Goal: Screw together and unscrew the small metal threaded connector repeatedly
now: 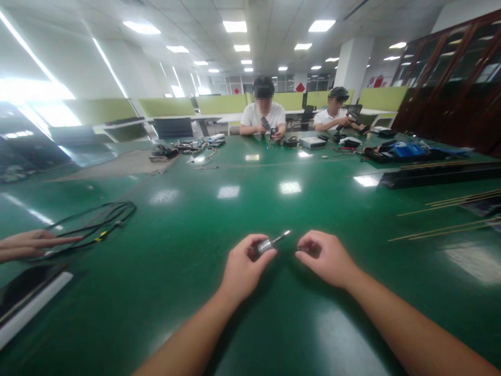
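My left hand point(247, 266) is closed around a silver motor-like cylinder point(265, 246), thumb on the near side. A thin shaft with a bright tip sticks out of it, tilted up toward the right. Just right of that tip, my right hand point(324, 257) is pinched on a small dark piece point(302, 249), mostly hidden by the fingers and too small to name. The shaft and the small piece are apart. Both hands are over the green tabletop point(219, 219).
At left, another person's hand point(35, 244) points by a coiled black cable point(105, 219), behind a dark, white-edged device point(35, 303). Thin rods point(442, 230) and a long black bar point(438, 175) lie right. Two people point(263, 115) sit across the table among tools and parts point(195, 146).
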`<state>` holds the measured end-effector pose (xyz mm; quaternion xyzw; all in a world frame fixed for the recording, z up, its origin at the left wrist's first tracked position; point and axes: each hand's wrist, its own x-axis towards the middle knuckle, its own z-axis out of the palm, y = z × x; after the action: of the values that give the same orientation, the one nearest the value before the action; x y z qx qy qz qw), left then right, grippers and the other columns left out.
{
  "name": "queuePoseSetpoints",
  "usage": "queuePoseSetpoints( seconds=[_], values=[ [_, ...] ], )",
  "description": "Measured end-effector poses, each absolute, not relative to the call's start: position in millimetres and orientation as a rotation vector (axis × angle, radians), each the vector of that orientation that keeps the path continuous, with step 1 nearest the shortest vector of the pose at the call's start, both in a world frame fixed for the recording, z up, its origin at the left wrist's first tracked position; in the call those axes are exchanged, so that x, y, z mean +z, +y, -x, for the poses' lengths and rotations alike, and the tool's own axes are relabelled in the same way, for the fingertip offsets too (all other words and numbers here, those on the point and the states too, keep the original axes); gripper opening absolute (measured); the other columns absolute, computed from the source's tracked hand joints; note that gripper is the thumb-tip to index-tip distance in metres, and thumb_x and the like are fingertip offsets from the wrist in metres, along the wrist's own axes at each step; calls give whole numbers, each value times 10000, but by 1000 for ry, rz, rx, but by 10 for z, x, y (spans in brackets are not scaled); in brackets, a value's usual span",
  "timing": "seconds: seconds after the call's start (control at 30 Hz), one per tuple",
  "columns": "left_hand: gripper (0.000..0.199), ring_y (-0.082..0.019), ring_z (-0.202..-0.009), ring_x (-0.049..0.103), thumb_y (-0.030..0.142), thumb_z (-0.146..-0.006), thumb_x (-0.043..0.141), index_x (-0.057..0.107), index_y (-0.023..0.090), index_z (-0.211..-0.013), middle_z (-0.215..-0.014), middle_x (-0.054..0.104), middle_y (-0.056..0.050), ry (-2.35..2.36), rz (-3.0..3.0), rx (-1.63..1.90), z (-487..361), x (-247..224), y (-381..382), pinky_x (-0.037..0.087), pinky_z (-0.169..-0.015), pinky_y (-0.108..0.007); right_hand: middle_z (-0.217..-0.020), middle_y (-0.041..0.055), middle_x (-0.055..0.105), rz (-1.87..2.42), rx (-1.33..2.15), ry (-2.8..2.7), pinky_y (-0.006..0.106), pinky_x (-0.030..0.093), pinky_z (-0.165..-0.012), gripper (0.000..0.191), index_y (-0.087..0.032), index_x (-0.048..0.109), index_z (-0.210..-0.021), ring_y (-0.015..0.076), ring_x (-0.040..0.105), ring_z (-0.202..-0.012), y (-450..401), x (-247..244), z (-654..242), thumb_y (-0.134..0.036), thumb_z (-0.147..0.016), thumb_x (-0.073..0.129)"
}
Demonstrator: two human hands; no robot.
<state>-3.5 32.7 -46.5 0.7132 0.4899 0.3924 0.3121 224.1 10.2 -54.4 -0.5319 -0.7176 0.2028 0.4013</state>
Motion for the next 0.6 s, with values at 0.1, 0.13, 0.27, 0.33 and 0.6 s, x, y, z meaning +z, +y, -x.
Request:
queuePoseSetpoints(
  seconds=[0.1,0.13,0.27,0.33,0.6],
  values=[
    [376,-188,-857,661,429,-841,647,634,149,-1091,-970,693,-65,1272,-1648,1096,64,-510,396,523,-782,-307,-753,22,687,1346,522,-1812,276,475,-633,31,-191,692,-783,169,618,-679,112,-563,-2235,-213,-762,688],
    [410,-188,-870,664,442,-852,626,617,136,-1126,-971,689,-71,1260,-1575,1129,75,-530,420,529,-794,-308,-752,24,689,1347,528,-1810,276,477,-630,33,-190,694,-783,170,619,-678,115,-568,-2232,-215,-763,686],
    [539,-179,-839,672,458,-858,615,549,119,-1271,-983,673,-86,1233,-1335,1225,112,-611,475,560,-804,-332,-738,25,688,1358,552,-1800,276,477,-621,41,-187,697,-779,170,620,-667,125,-585,-2229,-223,-767,680],
    [532,-189,-879,683,457,-846,633,568,119,-1252,-1033,672,-106,1223,-1276,1240,136,-620,470,566,-839,-350,-736,26,687,1361,561,-1803,277,476,-620,52,-185,697,-779,171,620,-666,130,-593,-2235,-232,-769,678],
    [570,-276,-994,688,510,-647,825,676,152,-1065,-1058,720,-129,1473,-1419,1150,788,-99,114,544,-914,-397,-751,34,695,1364,579,-1811,292,485,-637,108,-178,704,-796,181,624,-678,143,-599,-2267,-276,-783,662]
  ],
)
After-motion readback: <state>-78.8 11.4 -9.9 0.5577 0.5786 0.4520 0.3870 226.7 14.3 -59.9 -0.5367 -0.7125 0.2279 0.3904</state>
